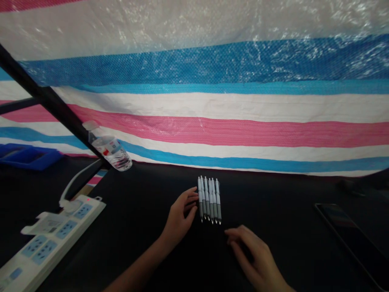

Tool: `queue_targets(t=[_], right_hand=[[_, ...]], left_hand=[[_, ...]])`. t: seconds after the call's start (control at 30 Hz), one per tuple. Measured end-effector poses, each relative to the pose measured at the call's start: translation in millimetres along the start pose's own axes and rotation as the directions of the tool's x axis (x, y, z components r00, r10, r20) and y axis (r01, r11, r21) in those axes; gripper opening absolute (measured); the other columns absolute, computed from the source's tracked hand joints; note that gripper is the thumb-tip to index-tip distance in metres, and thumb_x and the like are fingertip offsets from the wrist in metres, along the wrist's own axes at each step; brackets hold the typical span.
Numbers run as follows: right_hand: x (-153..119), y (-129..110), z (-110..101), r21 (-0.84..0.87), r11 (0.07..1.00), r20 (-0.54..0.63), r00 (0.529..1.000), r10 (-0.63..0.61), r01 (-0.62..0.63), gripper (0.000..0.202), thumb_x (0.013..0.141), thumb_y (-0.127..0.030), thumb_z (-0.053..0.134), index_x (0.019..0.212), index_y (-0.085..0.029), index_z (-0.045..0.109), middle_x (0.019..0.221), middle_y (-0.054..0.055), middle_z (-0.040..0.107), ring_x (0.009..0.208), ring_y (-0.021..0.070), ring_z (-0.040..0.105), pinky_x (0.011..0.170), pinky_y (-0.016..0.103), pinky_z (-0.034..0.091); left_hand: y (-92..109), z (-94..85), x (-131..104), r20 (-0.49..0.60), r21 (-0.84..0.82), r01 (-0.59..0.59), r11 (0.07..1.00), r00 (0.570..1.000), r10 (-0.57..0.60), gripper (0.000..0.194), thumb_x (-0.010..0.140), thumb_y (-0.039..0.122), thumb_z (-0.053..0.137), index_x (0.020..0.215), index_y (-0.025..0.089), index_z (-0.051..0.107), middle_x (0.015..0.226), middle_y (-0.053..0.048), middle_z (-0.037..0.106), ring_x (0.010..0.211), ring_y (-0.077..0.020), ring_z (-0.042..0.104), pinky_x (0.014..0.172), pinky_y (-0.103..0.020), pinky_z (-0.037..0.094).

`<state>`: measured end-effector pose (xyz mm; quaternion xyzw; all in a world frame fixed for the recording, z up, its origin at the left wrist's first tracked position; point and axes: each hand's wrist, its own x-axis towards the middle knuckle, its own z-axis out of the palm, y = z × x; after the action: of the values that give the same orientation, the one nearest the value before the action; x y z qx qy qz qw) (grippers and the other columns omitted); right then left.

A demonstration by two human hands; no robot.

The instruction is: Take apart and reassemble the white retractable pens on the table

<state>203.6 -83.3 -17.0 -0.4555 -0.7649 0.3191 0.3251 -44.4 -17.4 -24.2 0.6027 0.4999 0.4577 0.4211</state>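
Observation:
Several pens (209, 200) lie side by side in a row on the black tabletop. Their upper barrels are white, their lower grips grey, and their metal tips point toward me. My left hand (182, 213) is beside the row on its left, fingers slightly bent and apart. Its fingertips are at the leftmost pen; whether they touch it I cannot tell. To the lower right of the pens is my right hand (253, 253), separate from them. Its fingers are loosely curled, with a gap to the thumb and nothing visible between them.
A white power strip (57, 239) with a plugged-in cable lies at left. Behind it, a clear plastic bottle (112, 152) leans by a black metal frame (60, 105). Blue trays (33, 156) sit far left. A dark phone (349, 239) lies right. Striped sheeting (212, 129) hangs behind.

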Motion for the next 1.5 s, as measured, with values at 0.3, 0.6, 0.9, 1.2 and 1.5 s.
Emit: queue_targets(t=[0.3, 0.6, 0.9, 1.2, 1.5], right_hand=[[6.9, 16.7, -13.5, -0.228, 0.973, -0.015, 1.000, 0.028, -0.031, 0.043, 0.098, -0.019, 0.050, 0.140, -0.027, 0.053, 0.139, 0.012, 0.063, 0.136, 0.0319, 0.052, 0.110, 0.058, 0.048], [11.7, 18.3, -20.3, -0.245, 0.969, -0.039, 0.999, 0.023, -0.031, 0.045, 0.098, -0.018, 0.050, 0.142, -0.027, 0.051, 0.138, 0.011, 0.064, 0.132, 0.0304, 0.056, 0.110, 0.058, 0.047], [13.1, 16.6, -24.0, -0.160, 0.986, -0.060, 0.998, 0.034, -0.043, 0.044, 0.098, -0.016, 0.049, 0.141, -0.028, 0.050, 0.134, 0.009, 0.063, 0.127, 0.0256, 0.058, 0.109, 0.047, 0.049], [16.5, 10.9, -28.7, -0.155, 0.987, -0.066, 0.997, 0.032, -0.041, 0.042, 0.096, -0.013, 0.049, 0.136, -0.026, 0.055, 0.127, 0.010, 0.066, 0.121, 0.0282, 0.061, 0.104, 0.049, 0.051], [14.9, 14.3, -27.7, -0.191, 0.981, -0.071, 0.997, 0.021, -0.034, 0.047, 0.092, -0.011, 0.053, 0.137, -0.027, 0.054, 0.130, 0.010, 0.065, 0.123, 0.0277, 0.060, 0.106, 0.049, 0.051]], left_hand=[[-3.4, -1.8, -3.4, 0.130, 0.351, -0.259, 0.900, 0.965, 0.227, 0.045, 0.087, 0.001, 0.054, 0.126, 0.024, 0.061, 0.119, -0.006, 0.072, 0.111, -0.0230, 0.069, 0.099, -0.045, 0.057], [3.6, 4.1, -9.9, 0.345, 0.319, -0.373, 0.871, 0.902, 0.260, 0.056, 0.089, -0.001, 0.051, 0.136, 0.029, 0.054, 0.138, -0.006, 0.063, 0.129, -0.0217, 0.059, 0.112, -0.045, 0.048], [9.7, 6.5, -13.7, 0.456, 0.341, -0.389, 0.856, 0.865, 0.211, 0.058, 0.091, 0.001, 0.048, 0.142, 0.030, 0.048, 0.147, -0.007, 0.054, 0.136, -0.0219, 0.053, 0.114, -0.044, 0.047], [11.1, 6.8, -13.0, 0.494, 0.385, -0.467, 0.796, 0.833, 0.250, 0.057, 0.092, 0.002, 0.049, 0.142, 0.028, 0.049, 0.148, -0.007, 0.057, 0.146, -0.0270, 0.040, 0.117, -0.056, 0.041], [12.2, 8.0, -14.3, 0.496, 0.423, -0.482, 0.767, 0.832, 0.249, 0.056, 0.090, 0.001, 0.050, 0.140, 0.027, 0.052, 0.150, -0.008, 0.054, 0.145, -0.0267, 0.042, 0.118, -0.052, 0.041]])
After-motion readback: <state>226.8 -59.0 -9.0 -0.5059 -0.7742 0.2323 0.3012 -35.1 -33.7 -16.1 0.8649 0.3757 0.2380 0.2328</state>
